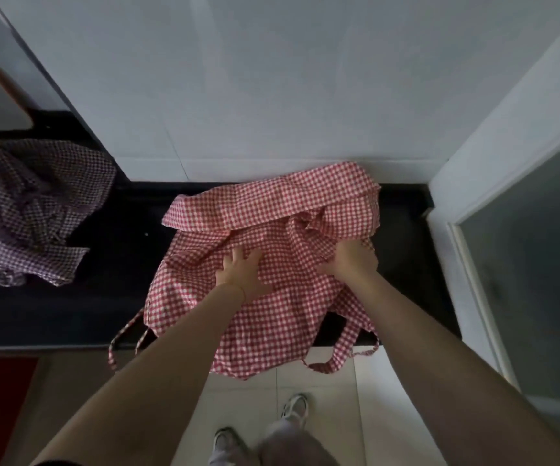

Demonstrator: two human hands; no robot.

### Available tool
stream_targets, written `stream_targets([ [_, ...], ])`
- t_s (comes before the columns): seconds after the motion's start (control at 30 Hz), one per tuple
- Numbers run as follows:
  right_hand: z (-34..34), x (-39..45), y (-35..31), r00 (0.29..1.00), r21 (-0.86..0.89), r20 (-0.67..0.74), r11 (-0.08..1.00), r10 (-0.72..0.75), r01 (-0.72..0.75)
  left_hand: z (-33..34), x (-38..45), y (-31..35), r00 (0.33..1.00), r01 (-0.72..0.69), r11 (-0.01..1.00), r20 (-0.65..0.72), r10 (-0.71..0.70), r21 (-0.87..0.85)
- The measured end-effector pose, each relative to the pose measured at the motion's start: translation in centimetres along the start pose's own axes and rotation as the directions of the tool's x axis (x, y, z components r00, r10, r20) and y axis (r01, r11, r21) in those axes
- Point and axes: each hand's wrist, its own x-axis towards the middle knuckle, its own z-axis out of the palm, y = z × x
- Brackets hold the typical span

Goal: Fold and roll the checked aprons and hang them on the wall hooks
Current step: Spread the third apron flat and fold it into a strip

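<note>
A person stands at a dark counter (pixel 110 297) set against a pale tiled wall (pixel 238 95), both bare arms stretched over a red-and-white checked apron (pixel 271 317) that lies rumpled across the counter's right half. The apron's far edge is doubled over in a thick fold near the wall, and its near end spills over the counter's front edge — ties dangling in loops on both sides. The left hand (pixel 243 275) rests flat on the middle of the cloth, fingers straight and spread, pressing it down. The right hand (pixel 352 260) has its fingers curled into a bunch of the fabric by the apron's right side, gripping it. Well apart, at the counter's left end, a purple checked apron (pixel 33 210) sits in a loose heap. Below, on the light floor tiles (pixel 325 415), the person's white shoes (pixel 295 406) show; a frosted-glass door (pixel 540 264) stands at right.
</note>
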Motion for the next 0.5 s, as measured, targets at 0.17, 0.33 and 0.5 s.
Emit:
stream_targets([
  [0.17,-0.7,0.6,1.0,0.970,0.083,-0.172,0.984,0.172,-0.159,1.7,1.1,-0.9,1.000,0.021,0.996,-0.012,-0.020,0.084],
  [0.33,-6.7,1.4,4.7,0.692,0.825,-0.237,0.517,0.682,-0.227,1.2,1.3,-1.5,0.998,0.057,0.990,0.003,-0.058,0.131],
  [0.5,-5.0,2.2,2.9,0.778,0.697,-0.412,0.714,0.475,-0.068,1.2,1.0,-0.5,0.997,0.078,0.984,-0.006,-0.078,0.158],
])
